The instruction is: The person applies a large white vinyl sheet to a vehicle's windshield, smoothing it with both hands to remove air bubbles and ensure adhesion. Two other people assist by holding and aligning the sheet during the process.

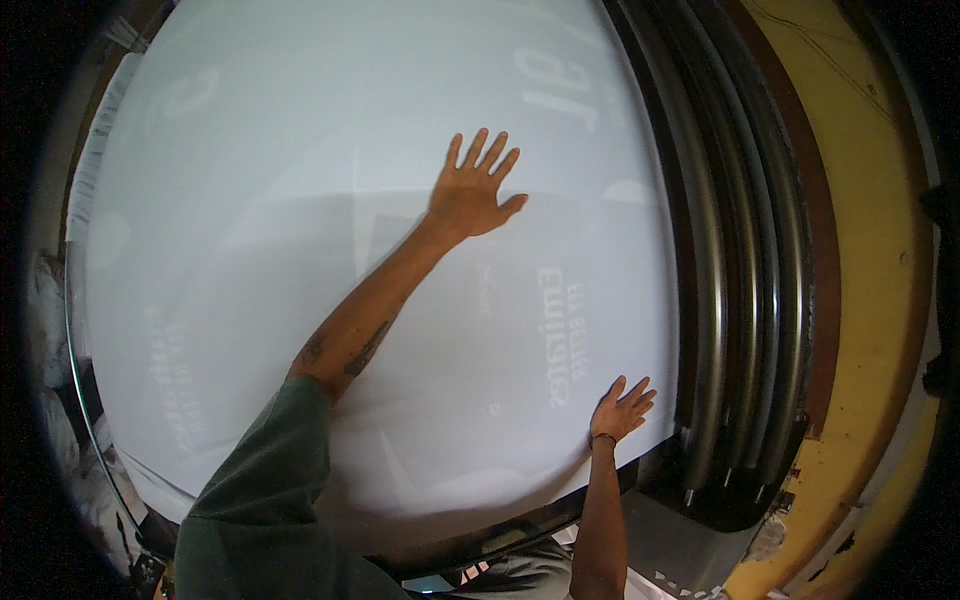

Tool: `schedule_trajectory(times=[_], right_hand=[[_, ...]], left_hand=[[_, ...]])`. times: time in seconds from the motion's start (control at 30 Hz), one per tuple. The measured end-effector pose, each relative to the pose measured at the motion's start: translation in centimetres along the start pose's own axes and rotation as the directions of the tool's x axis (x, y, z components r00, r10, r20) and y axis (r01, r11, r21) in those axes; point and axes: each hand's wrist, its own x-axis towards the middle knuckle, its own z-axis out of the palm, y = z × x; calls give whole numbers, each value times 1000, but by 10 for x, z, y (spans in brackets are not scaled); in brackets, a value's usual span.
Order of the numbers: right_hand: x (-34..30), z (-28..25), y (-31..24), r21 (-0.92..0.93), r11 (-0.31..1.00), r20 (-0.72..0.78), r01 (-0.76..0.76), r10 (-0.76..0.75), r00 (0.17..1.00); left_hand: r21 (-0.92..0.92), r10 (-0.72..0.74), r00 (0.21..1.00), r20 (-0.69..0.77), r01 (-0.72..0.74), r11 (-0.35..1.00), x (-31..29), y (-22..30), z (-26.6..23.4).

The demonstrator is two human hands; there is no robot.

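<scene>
Head view: a large white sheet (pixel 300 250), thin enough that faint mirrored print shows through from its other side, is spread flat and fills most of the picture. It lies on a dark-edged desk (pixel 520 525), whose near edge curves along the bottom below the sheet.

The left hand (pixel 472 195) lies far out on the sheet, towards the far right part of it, palm down with all 5 fingers spread. Its grip is apart and clamps on nothing; the sheet is directly under the palm, pressed flat. The bare forearm runs back across the sheet to a green sleeve (pixel 265 480) at the near edge.

The right hand (pixel 620 410) rests at the sheet's near right corner, also palm down, fingers fanned and pointing to the right edge. Its grip too is apart, holding nothing, with the sheet's border just beneath the fingertips. A thin band circles that wrist.

The 2 hands are well apart, the left far out, the right near.

Just beside the sheet's right edge, several dark pipes (pixel 740 300) run side by side along the desk. Past them stands a yellow wall (pixel 870 250), scuffed and chipped at the lower end.
</scene>
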Motion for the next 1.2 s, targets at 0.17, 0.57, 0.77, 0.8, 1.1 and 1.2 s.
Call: schedule_trajectory(times=[0.17,0.57,0.77,0.8,1.1,1.2], right_hand=[[-1,-3,-2,19,1000,0,21,-21,1000],[-101,-12,-43,91,995,26,42,-44,999],[-100,-12,-37,84,995,21,56,-58,998],[-100,-13,-38,92,994,4,58,-59,998],[-98,-16,-40,94,994,22,50,-52,998],[-98,-16,-41,93,995,23,39,-41,999]], left_hand=[[33,3,997,-75,0,999,-1,-7,18],[136,11,998,-64,-2,991,23,1,19],[99,29,992,-120,-17,995,18,1,15],[92,33,992,-120,-22,996,18,2,14],[95,15,998,-65,-9,995,21,2,10],[81,7,999,-42,-3,997,21,1,8]])
